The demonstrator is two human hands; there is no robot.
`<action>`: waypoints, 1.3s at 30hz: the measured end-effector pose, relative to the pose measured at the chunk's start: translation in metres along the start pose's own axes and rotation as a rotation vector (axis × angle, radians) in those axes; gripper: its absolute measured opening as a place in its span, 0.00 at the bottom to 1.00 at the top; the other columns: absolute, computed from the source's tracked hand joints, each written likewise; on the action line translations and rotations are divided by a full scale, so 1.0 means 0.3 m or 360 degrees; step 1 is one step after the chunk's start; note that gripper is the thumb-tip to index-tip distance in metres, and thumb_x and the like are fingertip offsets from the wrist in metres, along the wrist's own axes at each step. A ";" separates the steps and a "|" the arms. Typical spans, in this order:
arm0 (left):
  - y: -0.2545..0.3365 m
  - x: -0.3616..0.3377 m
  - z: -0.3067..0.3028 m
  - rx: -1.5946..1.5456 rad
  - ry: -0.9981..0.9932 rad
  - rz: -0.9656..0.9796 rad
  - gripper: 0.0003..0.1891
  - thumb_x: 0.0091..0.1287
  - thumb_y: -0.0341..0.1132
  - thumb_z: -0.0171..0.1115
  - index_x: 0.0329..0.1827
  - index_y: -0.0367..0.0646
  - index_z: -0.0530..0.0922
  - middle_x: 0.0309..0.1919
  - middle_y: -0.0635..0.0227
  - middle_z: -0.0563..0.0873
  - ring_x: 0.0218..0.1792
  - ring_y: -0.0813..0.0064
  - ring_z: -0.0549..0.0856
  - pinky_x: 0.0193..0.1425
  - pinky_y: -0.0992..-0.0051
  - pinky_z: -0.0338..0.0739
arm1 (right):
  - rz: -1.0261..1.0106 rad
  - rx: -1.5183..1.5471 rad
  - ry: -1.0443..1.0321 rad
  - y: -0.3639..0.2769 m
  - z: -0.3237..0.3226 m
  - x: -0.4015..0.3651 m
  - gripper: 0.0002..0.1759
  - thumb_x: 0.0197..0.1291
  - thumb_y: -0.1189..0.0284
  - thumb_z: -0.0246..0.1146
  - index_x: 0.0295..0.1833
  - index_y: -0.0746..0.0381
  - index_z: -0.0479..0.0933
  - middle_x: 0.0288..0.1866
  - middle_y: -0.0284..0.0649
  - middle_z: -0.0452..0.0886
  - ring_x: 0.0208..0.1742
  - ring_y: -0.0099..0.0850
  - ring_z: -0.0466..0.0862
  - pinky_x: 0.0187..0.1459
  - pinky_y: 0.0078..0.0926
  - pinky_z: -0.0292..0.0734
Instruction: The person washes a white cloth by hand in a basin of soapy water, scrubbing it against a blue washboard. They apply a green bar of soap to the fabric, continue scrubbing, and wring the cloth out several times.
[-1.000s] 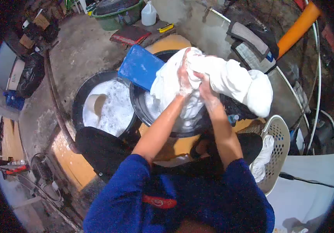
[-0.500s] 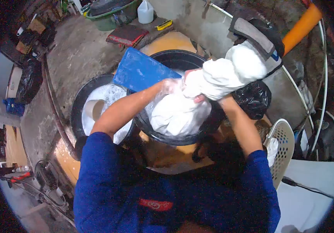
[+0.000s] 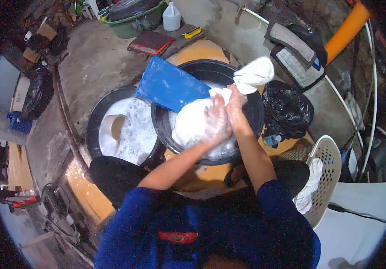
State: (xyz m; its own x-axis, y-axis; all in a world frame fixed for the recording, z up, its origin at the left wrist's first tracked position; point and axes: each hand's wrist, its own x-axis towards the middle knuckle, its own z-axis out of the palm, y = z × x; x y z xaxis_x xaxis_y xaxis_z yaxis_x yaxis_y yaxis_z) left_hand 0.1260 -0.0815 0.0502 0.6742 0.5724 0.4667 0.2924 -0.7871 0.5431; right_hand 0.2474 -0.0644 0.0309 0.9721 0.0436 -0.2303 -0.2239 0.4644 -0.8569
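A wet white cloth [image 3: 193,123] lies bunched in a black basin [image 3: 251,123] of soapy water, with one end [image 3: 255,74] draped over the far rim. My left hand [image 3: 216,121], covered in suds, presses down on the bunched cloth. Just beside it, my right hand [image 3: 237,107] grips the cloth near the draped end. A blue washboard [image 3: 168,85] leans on the basin's left rim.
A second black basin [image 3: 95,120] at left holds foamy water and a beige cup [image 3: 112,125]. A black plastic bag [image 3: 287,110] sits at right, a white laundry basket [image 3: 325,166] with cloth nearer. Behind stand a green tub [image 3: 132,20], a white jug [image 3: 171,17] and an orange pipe [image 3: 347,27].
The cloth was held up over the basin and twisted; now it is pushed down into the basin, and both hands have come together low on it.
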 end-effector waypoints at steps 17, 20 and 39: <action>-0.091 0.243 -0.248 -0.1035 -0.0724 0.0799 0.33 0.37 0.38 0.67 0.52 0.39 0.72 0.51 0.59 0.75 0.53 0.66 0.72 0.58 0.70 0.65 | -0.0442 -0.0235 -0.1941 -0.413 0.020 -0.104 0.31 0.56 0.54 0.52 0.59 0.65 0.63 0.58 0.46 0.68 0.58 0.36 0.67 0.60 0.35 0.59; -0.050 0.251 -0.289 -0.0949 -0.1164 0.0375 0.34 0.36 0.38 0.66 0.50 0.35 0.70 0.50 0.59 0.74 0.53 0.65 0.70 0.58 0.72 0.64 | 0.0103 0.0006 -0.2146 -0.329 0.061 0.001 0.35 0.55 0.50 0.51 0.60 0.66 0.62 0.57 0.46 0.68 0.57 0.36 0.68 0.58 0.34 0.62; -0.076 0.321 -0.009 -0.0384 -0.0263 -0.0011 0.24 0.44 0.40 0.63 0.46 0.40 0.75 0.42 0.53 0.80 0.43 0.60 0.80 0.46 0.66 0.74 | 0.0062 -0.1001 -0.1465 -0.018 -0.140 -0.107 0.24 0.47 0.67 0.61 0.50 0.67 0.69 0.41 0.40 0.76 0.42 0.28 0.77 0.40 0.23 0.74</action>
State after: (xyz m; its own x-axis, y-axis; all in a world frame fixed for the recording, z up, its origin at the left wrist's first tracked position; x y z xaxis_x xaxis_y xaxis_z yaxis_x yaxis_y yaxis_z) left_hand 0.1826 -0.0077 0.0845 0.7798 0.5171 0.3530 0.1411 -0.6945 0.7055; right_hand 0.2146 -0.1055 0.0234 0.5862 0.8083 -0.0561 0.0024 -0.0710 -0.9975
